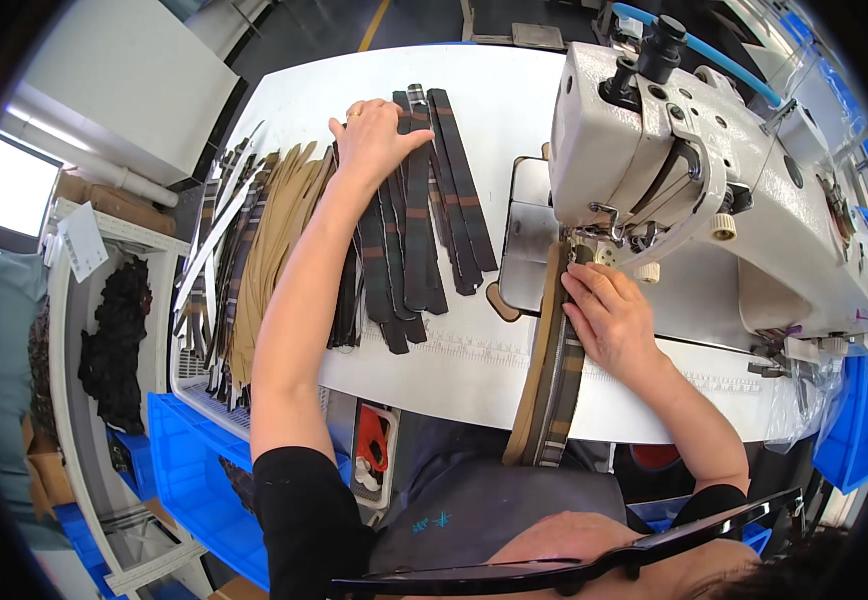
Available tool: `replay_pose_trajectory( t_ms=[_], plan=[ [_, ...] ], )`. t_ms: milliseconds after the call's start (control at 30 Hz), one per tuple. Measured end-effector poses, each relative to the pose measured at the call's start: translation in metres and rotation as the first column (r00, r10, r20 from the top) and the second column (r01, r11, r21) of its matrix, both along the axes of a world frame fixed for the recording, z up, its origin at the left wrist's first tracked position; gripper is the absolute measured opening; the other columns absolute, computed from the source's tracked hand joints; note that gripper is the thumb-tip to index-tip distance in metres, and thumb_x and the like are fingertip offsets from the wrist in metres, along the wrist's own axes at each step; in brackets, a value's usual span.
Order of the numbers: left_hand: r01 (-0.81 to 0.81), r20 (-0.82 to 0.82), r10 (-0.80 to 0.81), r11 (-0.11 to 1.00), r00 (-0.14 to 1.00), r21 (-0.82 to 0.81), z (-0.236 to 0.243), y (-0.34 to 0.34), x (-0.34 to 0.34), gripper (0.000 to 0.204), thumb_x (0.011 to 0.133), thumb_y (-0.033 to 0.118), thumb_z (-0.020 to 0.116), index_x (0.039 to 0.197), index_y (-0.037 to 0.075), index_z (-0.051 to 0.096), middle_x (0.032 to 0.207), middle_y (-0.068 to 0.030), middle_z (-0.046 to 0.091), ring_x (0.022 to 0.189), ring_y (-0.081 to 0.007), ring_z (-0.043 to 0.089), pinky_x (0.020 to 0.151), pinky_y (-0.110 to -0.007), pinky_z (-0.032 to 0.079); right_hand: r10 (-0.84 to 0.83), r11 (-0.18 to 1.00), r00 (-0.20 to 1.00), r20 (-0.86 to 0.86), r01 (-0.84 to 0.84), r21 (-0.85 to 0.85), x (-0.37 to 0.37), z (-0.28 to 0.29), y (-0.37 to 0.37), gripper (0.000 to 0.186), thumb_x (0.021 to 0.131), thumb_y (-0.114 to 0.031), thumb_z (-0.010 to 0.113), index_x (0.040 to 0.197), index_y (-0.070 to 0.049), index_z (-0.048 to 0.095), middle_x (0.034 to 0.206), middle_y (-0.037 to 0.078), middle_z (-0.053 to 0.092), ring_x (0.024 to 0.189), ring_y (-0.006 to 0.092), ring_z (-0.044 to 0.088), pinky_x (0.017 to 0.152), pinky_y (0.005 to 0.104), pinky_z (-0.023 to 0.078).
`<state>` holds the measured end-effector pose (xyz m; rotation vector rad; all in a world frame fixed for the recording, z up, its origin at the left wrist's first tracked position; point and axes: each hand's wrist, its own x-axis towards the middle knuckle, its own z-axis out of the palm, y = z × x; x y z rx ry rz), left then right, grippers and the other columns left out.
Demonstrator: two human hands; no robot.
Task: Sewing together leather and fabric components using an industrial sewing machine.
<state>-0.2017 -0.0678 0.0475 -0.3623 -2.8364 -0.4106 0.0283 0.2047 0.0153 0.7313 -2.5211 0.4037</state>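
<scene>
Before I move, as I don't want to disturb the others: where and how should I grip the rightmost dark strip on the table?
Probably pinch the rightmost dark strip across its narrow near end, coming from the right: that long edge borders bare white tabletop, while other dark strips crowd its left and the left hand is up near the far ends.
</scene>
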Motion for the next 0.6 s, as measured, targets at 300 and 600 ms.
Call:
replay_pose_trajectory(
  t_ms=[300,600],
  plan=[
    [-0.066,0.09,-0.105,0.215,0.99,0.974,0.017,-0.007,0.004,0.024,0.089,0.014,0.066,0.109,0.0,0.066,0.087,-0.009,0.071,0.072,-0.0119,0.067,0.062,-0.021,0.049,-0.012,1.0,1.0,-0.015,0.012,-0.012,-0.002,-0.005,0.004,0.03,0.077,-0.011,0.07,0.105,0.001,0.066,0.113,0.01,0.061,0.102,0.0232,0.059,0.076,0.0346,0.047],
    [0.123,-0.098,-0.075,0.696,0.992,0.708,-0.019,-0.022,0.013,0.02,0.084,0.015,0.07,0.093,-0.002,0.072,0.076,-0.0038,0.069,0.07,-0.0068,0.059,0.067,-0.023,0.046,-0.005,0.999,0.999,0.032,0.006,-0.043,0.002,-0.004,0.001,0.032,0.076,-0.007,0.07,0.107,0.001,0.066,0.114,0.011,0.062,0.106,0.029,0.058,0.086,0.0389,0.05]
  ],
)
